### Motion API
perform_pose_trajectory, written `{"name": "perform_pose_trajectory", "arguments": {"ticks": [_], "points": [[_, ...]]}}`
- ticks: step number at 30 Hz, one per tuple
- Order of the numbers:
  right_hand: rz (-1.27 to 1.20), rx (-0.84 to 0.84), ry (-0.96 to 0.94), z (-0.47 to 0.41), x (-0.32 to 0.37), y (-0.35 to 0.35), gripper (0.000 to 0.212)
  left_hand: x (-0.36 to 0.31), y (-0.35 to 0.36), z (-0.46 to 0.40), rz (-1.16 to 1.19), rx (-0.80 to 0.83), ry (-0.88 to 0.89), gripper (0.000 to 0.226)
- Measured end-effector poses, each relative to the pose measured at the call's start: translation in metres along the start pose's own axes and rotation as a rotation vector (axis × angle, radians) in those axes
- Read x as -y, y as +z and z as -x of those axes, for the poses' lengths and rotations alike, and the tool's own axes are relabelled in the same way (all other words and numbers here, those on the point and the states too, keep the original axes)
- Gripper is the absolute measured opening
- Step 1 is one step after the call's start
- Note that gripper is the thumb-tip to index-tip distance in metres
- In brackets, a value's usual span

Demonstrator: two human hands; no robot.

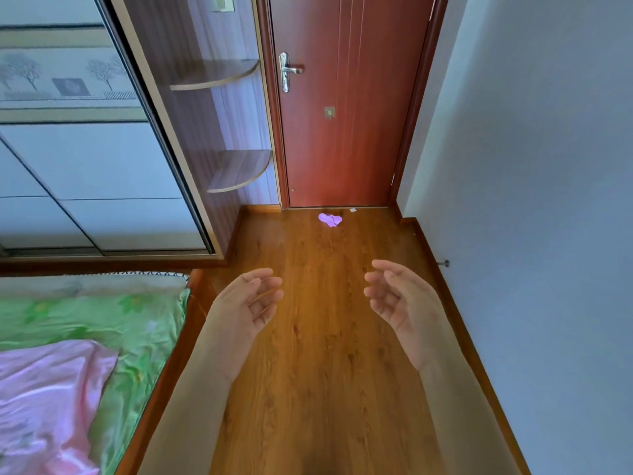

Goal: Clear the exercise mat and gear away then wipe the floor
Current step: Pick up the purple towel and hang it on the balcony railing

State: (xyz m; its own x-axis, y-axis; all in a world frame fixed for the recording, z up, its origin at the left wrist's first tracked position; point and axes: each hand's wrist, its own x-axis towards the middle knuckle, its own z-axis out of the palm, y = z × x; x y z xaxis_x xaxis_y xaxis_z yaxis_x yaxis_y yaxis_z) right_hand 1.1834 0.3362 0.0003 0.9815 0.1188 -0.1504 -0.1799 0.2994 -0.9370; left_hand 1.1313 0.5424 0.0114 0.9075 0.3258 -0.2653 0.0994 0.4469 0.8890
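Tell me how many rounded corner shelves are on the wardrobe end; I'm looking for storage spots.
2. The upper shelf is level with the door handle; the lower shelf sits nearer the floor. Any higher ones would be out of frame.

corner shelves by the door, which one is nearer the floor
The lower corner shelf, the rounded wooden one level with the door's bottom half; the upper corner shelf sits at door handle height.
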Motion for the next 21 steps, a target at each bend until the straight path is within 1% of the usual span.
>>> {"name": "perform_pose_trajectory", "arguments": {"ticks": [2,6,11,15,21], "points": [[-0.003,-0.013,0.003,-0.024,0.000,0.001,0.020,-0.003,0.006,-0.028,-0.013,0.016,-0.007,0.019],[-0.012,-0.056,0.002,-0.079,0.003,-0.004,0.020,-0.004,0.020,-0.085,-0.049,0.036,-0.026,0.022],[-0.010,-0.040,0.013,-0.161,0.009,-0.011,0.020,-0.001,0.047,-0.161,-0.036,0.017,-0.056,0.023],[0.014,-0.039,-0.002,-0.243,0.025,-0.025,0.020,0.003,0.093,-0.231,-0.048,0.024,-0.087,0.023],[0.021,-0.047,-0.029,-0.362,0.072,-0.056,0.021,-0.011,0.174,-0.335,-0.065,0.086,-0.050,0.022]]}}
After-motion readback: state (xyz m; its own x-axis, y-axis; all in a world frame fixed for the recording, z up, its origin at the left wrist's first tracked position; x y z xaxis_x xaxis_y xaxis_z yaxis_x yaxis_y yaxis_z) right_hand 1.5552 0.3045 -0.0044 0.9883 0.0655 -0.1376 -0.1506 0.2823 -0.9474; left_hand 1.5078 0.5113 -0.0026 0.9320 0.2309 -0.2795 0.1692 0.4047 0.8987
